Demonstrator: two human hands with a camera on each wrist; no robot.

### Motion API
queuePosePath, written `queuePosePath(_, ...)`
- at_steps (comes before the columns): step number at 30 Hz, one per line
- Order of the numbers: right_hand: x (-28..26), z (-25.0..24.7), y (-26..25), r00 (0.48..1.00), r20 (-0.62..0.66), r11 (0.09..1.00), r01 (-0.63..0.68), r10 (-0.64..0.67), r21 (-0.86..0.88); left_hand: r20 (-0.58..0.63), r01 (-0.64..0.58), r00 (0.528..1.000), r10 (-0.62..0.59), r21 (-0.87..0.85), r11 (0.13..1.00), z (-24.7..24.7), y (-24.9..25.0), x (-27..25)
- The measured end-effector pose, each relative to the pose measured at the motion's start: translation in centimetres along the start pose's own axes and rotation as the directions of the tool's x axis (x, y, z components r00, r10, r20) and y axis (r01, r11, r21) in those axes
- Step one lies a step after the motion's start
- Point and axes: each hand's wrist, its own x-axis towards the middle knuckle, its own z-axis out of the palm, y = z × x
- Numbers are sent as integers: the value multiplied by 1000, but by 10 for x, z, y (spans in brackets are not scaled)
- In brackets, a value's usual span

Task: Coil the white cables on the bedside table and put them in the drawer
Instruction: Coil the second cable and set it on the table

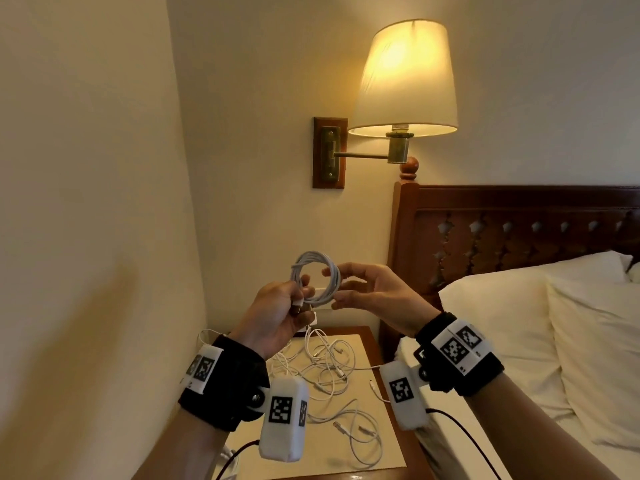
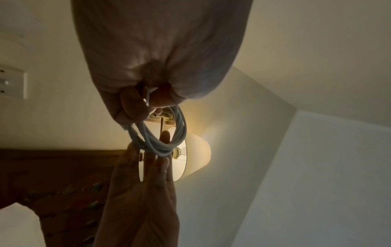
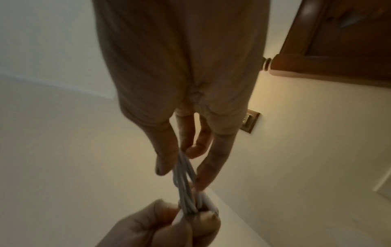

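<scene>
A white cable wound into a small round coil (image 1: 317, 277) is held up in the air above the bedside table (image 1: 367, 332). My left hand (image 1: 294, 299) grips the coil's near side together with its plug end, fingers curled round it. From the right, my right hand (image 1: 337, 285) holds the coil's far side between the thumb and nearly straight fingers (image 3: 211, 167). The right wrist view shows the coil (image 3: 184, 183) edge-on between both hands. Several loose white cables (image 1: 329, 368) lie tangled on the table's beige mat below. No drawer is in view.
A lit wall lamp (image 1: 403, 77) on a swing arm hangs above and behind the hands. The dark wooden headboard (image 1: 519, 230) and white pillows (image 1: 519, 323) stand close on the right. A plain wall runs along the left, with a socket plate (image 2: 12, 83).
</scene>
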Motion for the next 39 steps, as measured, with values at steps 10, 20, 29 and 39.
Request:
queuePosePath(10,-1,10,13,998,-21,981,53,-58,-186,-52,10,999,-10,-15,1000,8,-4,-1)
queuePosePath(20,-6,1,29,992,-115,962,27,-60,-270,-51,-34,998,28,-125,992,2,6,3)
queuePosePath(29,-12,10,30,991,-121,995,-72,64,-69,-41,-26,999,25,-24,999,1,-20,6)
queuePosePath(39,-2,17,35,941,-334,995,16,-48,-100,-53,-46,997,64,286,957,-13,-41,10)
